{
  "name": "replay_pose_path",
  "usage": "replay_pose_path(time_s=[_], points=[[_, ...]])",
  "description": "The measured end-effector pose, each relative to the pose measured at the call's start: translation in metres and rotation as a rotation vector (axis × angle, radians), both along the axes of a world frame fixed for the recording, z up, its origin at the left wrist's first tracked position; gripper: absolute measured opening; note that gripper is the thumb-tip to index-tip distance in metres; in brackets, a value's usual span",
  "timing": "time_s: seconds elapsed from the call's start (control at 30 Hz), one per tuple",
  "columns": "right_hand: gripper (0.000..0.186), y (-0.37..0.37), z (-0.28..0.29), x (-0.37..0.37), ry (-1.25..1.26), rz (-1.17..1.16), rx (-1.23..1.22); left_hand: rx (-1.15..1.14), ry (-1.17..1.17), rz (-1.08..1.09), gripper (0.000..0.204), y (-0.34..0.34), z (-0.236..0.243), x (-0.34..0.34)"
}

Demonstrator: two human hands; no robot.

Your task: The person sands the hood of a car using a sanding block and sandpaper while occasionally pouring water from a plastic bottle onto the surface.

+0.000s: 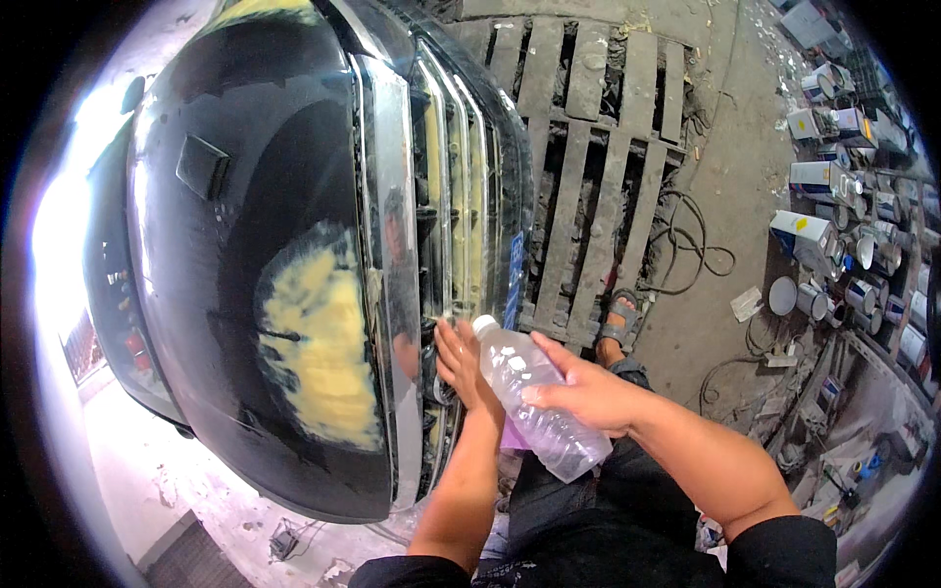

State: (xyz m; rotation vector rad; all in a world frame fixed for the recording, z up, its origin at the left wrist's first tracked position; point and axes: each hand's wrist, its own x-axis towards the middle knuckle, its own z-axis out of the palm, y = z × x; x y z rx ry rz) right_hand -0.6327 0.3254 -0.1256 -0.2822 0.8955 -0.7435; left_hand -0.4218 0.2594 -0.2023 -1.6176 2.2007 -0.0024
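Observation:
My right hand (593,390) is wrapped round a clear plastic bottle (549,402). The bottle is tilted, its white-topped end pointing toward the front of a black car. My left hand (459,361) lies against the car's grille (461,206) with its fingers stretched out, close beside the bottle's top. What is under the palm is hidden. Chrome and cream-yellow bars run along the grille. On the dark hood (225,255) next to it is a large smeared patch of yellow filler (323,353). Something purple (514,436) shows partly behind the bottle.
Slatted wooden pallets (613,147) lie on the floor in front of the car. My sandalled foot (619,318) stands near their edge. A dark hose (701,255) curls beside them. Several paint cans (809,235) and tins crowd the right side.

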Motion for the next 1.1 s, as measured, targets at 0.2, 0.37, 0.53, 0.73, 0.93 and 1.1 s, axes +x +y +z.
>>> replay_pose_path(time_s=[0.2,0.37,0.53,0.73,0.93,1.1], points=[[0.095,-0.017,0.02,-0.011,-0.011,0.091,-0.073,-0.17,-0.025,0.029,0.07,0.01,-0.027,-0.003],[0.096,-0.027,0.004,-0.017,-0.088,-0.204,0.003,-0.104,-0.199,-0.106,0.083,0.019,-0.032,0.009],[0.096,-0.048,0.001,-0.029,-0.133,-0.331,-0.045,0.013,0.406,-0.058,0.079,0.024,-0.036,-0.026],[0.095,-0.101,0.002,-0.048,-0.171,-0.524,-0.062,-0.26,0.067,-0.451,0.08,-0.108,-0.05,-0.084],[0.093,-0.125,0.015,-0.063,-0.213,-0.577,-0.112,-0.34,0.238,-0.367,0.09,-0.216,-0.047,-0.174],[0.088,-0.128,-0.001,-0.061,-0.038,-0.523,-0.189,-0.273,0.29,-0.37,0.094,-0.233,-0.046,-0.188]])
